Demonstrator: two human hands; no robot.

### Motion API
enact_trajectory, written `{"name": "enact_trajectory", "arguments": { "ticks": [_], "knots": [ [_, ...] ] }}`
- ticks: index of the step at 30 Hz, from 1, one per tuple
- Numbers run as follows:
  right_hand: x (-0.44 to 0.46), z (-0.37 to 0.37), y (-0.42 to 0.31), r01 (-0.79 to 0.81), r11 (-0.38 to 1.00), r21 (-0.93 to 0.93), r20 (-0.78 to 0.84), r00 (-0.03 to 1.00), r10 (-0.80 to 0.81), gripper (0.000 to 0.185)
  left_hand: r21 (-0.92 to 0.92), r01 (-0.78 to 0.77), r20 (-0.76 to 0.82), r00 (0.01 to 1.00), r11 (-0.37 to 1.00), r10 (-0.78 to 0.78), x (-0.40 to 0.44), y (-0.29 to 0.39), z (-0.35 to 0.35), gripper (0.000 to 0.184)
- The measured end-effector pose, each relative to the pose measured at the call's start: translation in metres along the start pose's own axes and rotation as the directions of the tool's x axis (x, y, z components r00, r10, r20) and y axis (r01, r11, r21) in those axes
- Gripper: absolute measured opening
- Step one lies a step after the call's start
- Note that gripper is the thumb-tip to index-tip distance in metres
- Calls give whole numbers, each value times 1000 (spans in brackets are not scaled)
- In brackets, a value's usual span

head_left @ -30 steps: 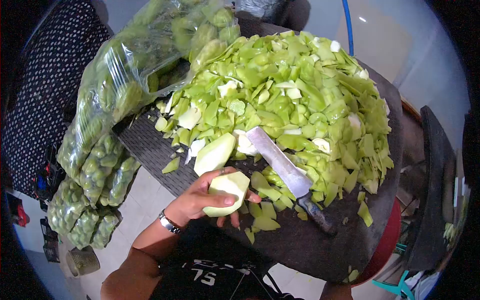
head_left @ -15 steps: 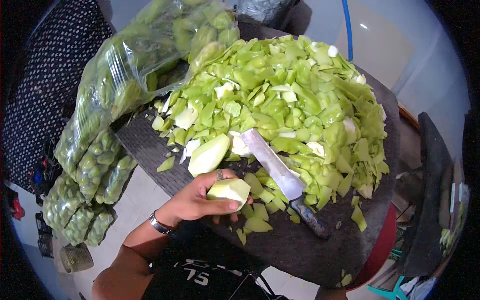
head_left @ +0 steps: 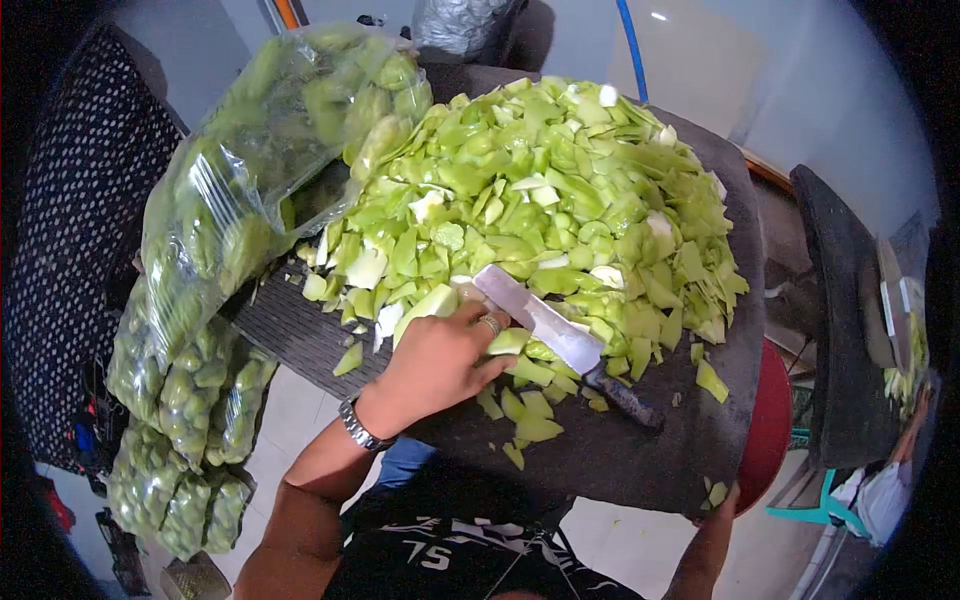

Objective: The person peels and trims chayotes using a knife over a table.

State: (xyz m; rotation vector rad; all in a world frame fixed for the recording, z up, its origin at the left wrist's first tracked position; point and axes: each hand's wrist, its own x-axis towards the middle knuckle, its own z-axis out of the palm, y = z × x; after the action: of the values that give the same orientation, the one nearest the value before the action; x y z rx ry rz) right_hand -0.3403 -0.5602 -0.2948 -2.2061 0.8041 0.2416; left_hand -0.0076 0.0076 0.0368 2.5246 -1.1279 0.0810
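My left hand [head_left: 445,355], with a ring and a wrist watch, is palm down over the near side of the heap. A pale peeled chayote [head_left: 508,342] shows between its thumb and fingers. Another peeled chayote [head_left: 428,308] lies against the back of the fingers, partly covered by them. Just right of the hand rests a knife [head_left: 545,325], its wide blade on the peelings and its dark handle towards me. My right hand [head_left: 727,502] is low at the table's right edge; its fingers are hidden. A large heap of green chayote peelings [head_left: 560,200] covers the table [head_left: 600,470].
Clear plastic bags of whole green chayotes [head_left: 215,210] stand along the left, one leaning onto the table. A red round seat [head_left: 768,430] is at the right, near a dark chair back [head_left: 850,330]. Loose peel pieces [head_left: 712,380] lie near the right edge.
My left hand has moved forward with the peeled chayote, turning from palm up to palm down beside the other one. My right arm has come into view more. The camera view has shifted.
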Motion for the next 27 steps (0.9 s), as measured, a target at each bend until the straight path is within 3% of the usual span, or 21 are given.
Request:
{"name": "enact_trajectory", "arguments": {
  "ticks": [3,5,7,10,13,15,17,20,22,25,27],
  "knots": [
    [-20,-71,86,112,994,-16,-189,975,-113,38,51,31,-102,994,998,-26,-2,-9,-6,44],
    [-41,-106,-27,-112,980,-163,-558,830,3,31,73,86,-202,977,994,-70,-1,-11,-16,43],
    [-82,-122,-223,-167,950,-265,-647,761,-47,29,37,32,-240,970,999,-22,0,-14,-26,39],
    [-79,-110,-327,265,962,-72,-574,778,-257,31,-13,-205,-234,952,979,197,8,-8,-33,33],
    [-73,-53,-423,538,816,211,-366,817,-445,29,19,-419,-28,907,908,419,19,8,-26,28],
    [-64,-13,-472,660,732,169,-195,750,-632,28,-8,-514,75,855,858,513,27,15,-17,30],
    [-71,26,-524,784,567,252,-231,618,-752,32,10,-575,168,808,818,565,32,18,-10,31],
    [-79,45,-544,571,806,155,-70,820,-568,38,83,-616,248,774,783,582,33,14,-5,30],
    [-82,48,-544,657,747,103,-144,753,-642,41,89,-634,236,763,768,602,30,7,-3,28],
    [-80,49,-538,761,647,-51,-188,629,-754,38,48,-678,91,735,734,672,25,3,2,25],
    [-76,48,-532,825,545,-145,-185,519,-835,34,87,-693,210,715,715,667,24,2,3,30]
  ]
}}
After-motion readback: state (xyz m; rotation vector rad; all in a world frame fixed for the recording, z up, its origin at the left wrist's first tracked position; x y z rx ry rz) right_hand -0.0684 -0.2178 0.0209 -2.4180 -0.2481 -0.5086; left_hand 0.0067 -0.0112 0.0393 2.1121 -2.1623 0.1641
